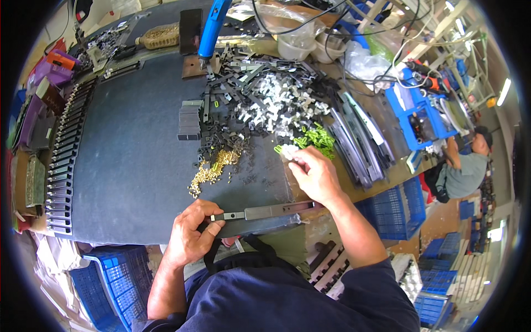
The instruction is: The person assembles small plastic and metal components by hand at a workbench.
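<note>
My left hand (194,229) is closed round the left end of a long grey metal bar (271,211), which lies along the table's near edge. Holes and a slot show in the bar. My right hand (318,174) reaches over the table with thumb and fingers pinched together. At its fingertips is a small white plastic piece (287,151), beside a heap of bright green clips (318,138). Beyond lies a pile of white plastic parts (276,105). Small brass pieces (213,169) are scattered left of my right hand, below small black parts (218,138).
A blue electric screwdriver (213,27) hangs over the far side. Grey plates (189,120) stand stacked mid-table. Finished-looking bars (63,166) line the left side; long dark strips (357,138) lie at right. Blue crates (392,207) stand below. Another person (462,171) sits far right.
</note>
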`<state>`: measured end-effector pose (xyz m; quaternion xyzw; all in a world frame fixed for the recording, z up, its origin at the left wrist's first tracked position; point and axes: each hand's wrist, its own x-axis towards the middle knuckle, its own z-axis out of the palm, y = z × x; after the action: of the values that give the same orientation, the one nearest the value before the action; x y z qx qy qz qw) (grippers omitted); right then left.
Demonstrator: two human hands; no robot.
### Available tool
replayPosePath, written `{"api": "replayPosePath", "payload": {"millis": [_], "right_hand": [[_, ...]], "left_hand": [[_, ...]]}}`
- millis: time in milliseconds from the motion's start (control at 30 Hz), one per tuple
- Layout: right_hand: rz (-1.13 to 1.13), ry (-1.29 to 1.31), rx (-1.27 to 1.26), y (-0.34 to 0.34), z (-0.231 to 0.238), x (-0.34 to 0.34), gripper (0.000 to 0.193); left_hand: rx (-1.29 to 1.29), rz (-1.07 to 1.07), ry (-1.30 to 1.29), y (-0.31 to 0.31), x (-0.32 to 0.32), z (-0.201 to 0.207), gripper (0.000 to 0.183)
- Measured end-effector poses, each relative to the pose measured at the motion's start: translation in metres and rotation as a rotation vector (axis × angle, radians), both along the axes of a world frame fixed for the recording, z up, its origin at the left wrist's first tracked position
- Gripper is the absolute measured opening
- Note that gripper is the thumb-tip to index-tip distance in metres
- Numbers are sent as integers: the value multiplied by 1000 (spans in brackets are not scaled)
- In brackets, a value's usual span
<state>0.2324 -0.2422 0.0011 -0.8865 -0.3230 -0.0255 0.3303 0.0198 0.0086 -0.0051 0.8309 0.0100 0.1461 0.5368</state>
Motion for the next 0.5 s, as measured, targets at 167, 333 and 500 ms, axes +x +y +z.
{"api": "replayPosePath", "payload": {"millis": [167,333,500], "right_hand": [[21,-84,-20,3,-1,6,12],[47,-217,3,5,-10,11,8],[66,-235,-70,4,-12,12,8]], "left_hand": [[10,2,7,0,0,2,19],[6,2,11,0,1,2,18],[5,2,8,1,2,0,18]]}}
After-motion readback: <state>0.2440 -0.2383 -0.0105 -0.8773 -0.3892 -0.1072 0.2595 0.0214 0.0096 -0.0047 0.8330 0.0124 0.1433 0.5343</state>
